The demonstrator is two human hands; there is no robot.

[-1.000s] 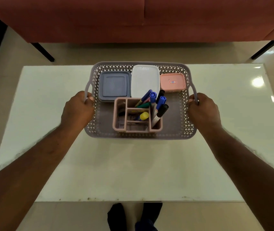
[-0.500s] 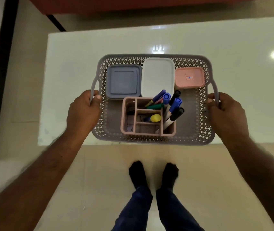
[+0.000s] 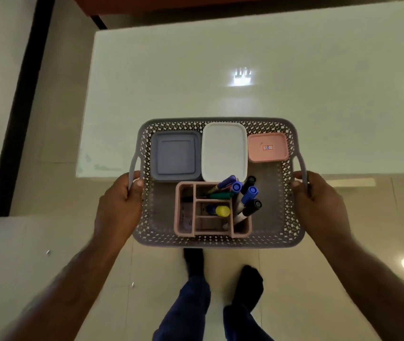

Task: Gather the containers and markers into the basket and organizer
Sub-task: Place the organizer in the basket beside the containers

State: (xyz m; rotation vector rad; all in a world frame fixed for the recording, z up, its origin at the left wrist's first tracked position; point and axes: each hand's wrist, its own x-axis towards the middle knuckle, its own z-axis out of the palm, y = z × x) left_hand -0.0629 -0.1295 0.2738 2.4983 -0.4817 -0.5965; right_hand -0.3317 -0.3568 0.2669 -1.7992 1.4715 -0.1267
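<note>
A grey perforated basket (image 3: 270,238) hangs in the air over the floor, its far end above the table's near edge. My left hand (image 3: 118,209) grips its left handle and my right hand (image 3: 320,205) grips the right one. Along the basket's back row lie a blue-grey container (image 3: 175,156), a white container (image 3: 224,151) and a small pink container (image 3: 267,147). In front of them stands a pink organizer (image 3: 186,212) holding several markers (image 3: 246,198), caps up, among them blue, black, green and yellow ones.
The white glossy table (image 3: 220,77) lies beyond the basket. A red sofa edge (image 3: 147,3) shows at the top. Beneath the basket are my legs and feet (image 3: 220,299) on the tiled floor. A pale ledge (image 3: 11,242) sits at the left.
The basket has been lifted off the table and drawn back toward my body. The table has slid further away in view, and my feet have shifted apart.
</note>
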